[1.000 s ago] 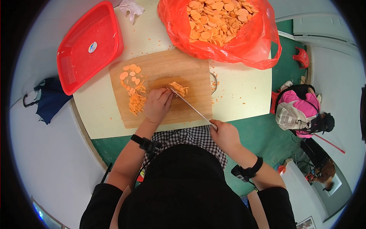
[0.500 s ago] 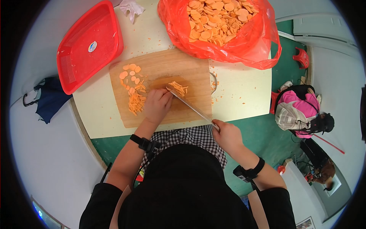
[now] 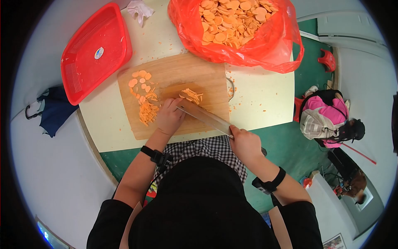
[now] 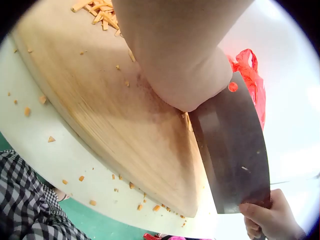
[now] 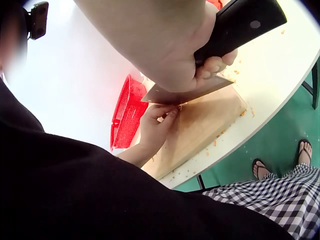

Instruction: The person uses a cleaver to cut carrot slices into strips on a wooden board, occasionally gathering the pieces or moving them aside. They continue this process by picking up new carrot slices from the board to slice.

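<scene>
My right hand (image 3: 245,145) grips the black handle (image 5: 242,25) of a cleaver (image 3: 205,118). The broad blade slants across the wooden cutting board (image 3: 174,68), its far end right at my left fingertips. Bent over the board, my left hand (image 3: 169,115) pinches carrot slices that its fingers mostly hide, as the right wrist view shows. Cut carrot strips (image 3: 192,96) lie just beyond the blade. On the board's left side are a heap of strips (image 3: 148,112) and several round carrot slices (image 3: 143,80).
A red plastic bag (image 3: 273,56) full of carrot slices stands at the table's back. Left of the board is a red basket (image 3: 112,45), with crumpled white paper (image 3: 141,10) behind it. A metal handle (image 3: 232,89) sticks out from the board's right edge. Orange crumbs dot the table (image 3: 265,95).
The cleaver has tilted, so more of its blade's face shows in the head view. My right hand has shifted slightly; my left hand stays at nearly the same spot.
</scene>
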`<state>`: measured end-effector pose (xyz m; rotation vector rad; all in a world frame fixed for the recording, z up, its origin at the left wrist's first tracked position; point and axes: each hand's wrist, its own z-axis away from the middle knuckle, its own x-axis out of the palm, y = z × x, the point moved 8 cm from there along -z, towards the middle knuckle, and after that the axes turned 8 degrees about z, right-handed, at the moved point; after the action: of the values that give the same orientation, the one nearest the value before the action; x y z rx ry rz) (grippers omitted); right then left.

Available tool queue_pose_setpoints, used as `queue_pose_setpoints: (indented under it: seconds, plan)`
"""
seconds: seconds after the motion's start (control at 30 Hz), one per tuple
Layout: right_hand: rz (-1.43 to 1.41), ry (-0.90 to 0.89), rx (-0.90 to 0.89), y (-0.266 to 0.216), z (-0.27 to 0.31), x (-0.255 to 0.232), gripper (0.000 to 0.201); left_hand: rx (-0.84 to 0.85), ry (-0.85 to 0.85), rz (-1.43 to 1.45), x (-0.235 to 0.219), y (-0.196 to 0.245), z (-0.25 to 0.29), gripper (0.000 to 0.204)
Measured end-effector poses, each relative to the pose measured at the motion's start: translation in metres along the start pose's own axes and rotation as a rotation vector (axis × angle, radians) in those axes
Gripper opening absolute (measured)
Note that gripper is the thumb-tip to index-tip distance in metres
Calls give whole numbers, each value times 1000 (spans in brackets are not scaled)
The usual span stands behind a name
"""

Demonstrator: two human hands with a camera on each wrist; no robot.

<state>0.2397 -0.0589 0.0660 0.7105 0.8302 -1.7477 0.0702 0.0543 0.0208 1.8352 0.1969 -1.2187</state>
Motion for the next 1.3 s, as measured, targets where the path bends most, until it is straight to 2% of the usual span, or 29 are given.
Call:
queue_pose_setpoints:
  seconds: [0.07,0.17,0.3,0.4,0.47,0.5,0.57,0.7,0.77,0.83,0.87,0.93,0.97,1.07,1.1,1.17,1.27,1.3]
  plan:
    - [66,35,-2,1,-1,4,23,-2,14,-26,2,-3,3,6]
    - [82,0,15,4,-3,17,31,-30,49,-41,-1,1,1,8]
    - [23,-3,32,2,-11,22,32,-25,38,-37,2,3,3,9]
    - [-46,62,-26,0,-21,19,20,-29,35,-60,3,5,4,8]
    - [-252,-30,40,9,-26,20,16,-63,70,-57,1,5,0,8]
    - [-252,-14,43,13,-27,15,16,-49,77,-59,0,6,-1,8]
    - [-290,-126,40,17,-26,15,18,-82,72,66,-5,3,-2,12]
    - [-307,-15,98,31,-6,-11,20,-72,168,90,-20,3,-9,14]
    - [-331,55,132,39,6,-19,19,-170,140,82,-23,-6,-11,19]
    - [-349,119,208,49,8,-2,19,-259,-12,164,-8,-24,-8,22]
    - [-338,99,180,50,5,5,19,-267,-38,166,-8,-20,-13,22]
    - [-350,138,179,54,1,18,20,-155,-67,120,7,-26,-14,22]
    - [-386,105,237,59,-5,16,19,-219,-135,129,9,-21,-25,25]
    - [-347,180,200,62,-7,-2,19,100,-96,-64,17,0,-44,32]
    - [-362,166,211,64,-12,4,20,143,-125,-73,21,9,-45,34]
    - [-385,158,249,65,-19,13,20,209,-166,-68,32,19,-46,36]
    - [-463,174,261,58,-21,5,21,168,-255,-17,37,15,-54,37]
    - [-537,176,282,57,-18,0,21,281,-223,-85,38,21,-53,37]
